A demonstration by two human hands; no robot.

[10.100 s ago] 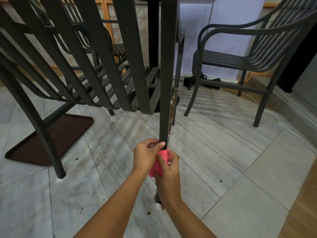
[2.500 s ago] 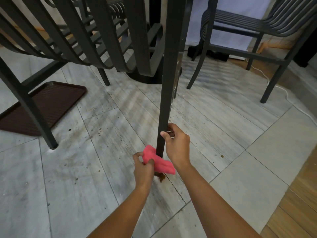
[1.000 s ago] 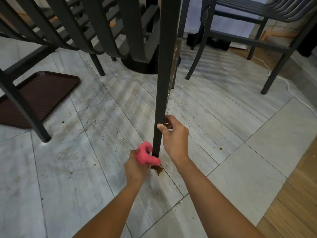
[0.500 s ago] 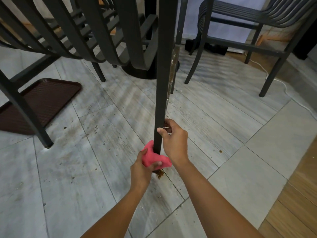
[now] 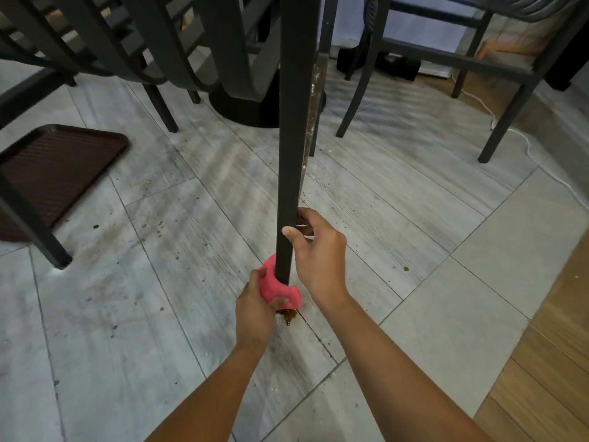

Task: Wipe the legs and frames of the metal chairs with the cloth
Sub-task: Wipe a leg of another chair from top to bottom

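Note:
A dark metal chair leg (image 5: 291, 138) runs down the middle of the view to the tiled floor. My left hand (image 5: 255, 309) presses a pink cloth (image 5: 276, 287) around the foot of that leg. Just above it, my right hand (image 5: 318, 253) grips the same leg, thumb on the near face. The curved slats of this chair's seat (image 5: 204, 43) fill the upper left. A rusty brown stain (image 5: 289, 316) marks the floor under the leg's foot.
A second metal chair (image 5: 497, 59) stands at the upper right, with a white cable (image 5: 529, 148) on the floor beside it. A dark brown tray (image 5: 57, 164) lies at the left. A round black table base (image 5: 251, 103) sits behind the leg. Wooden flooring (image 5: 548, 362) borders the tiles at the right.
My left hand has kept the cloth at the foot of the leg, shifting it slightly around the leg. My right hand stays gripped on the leg just above.

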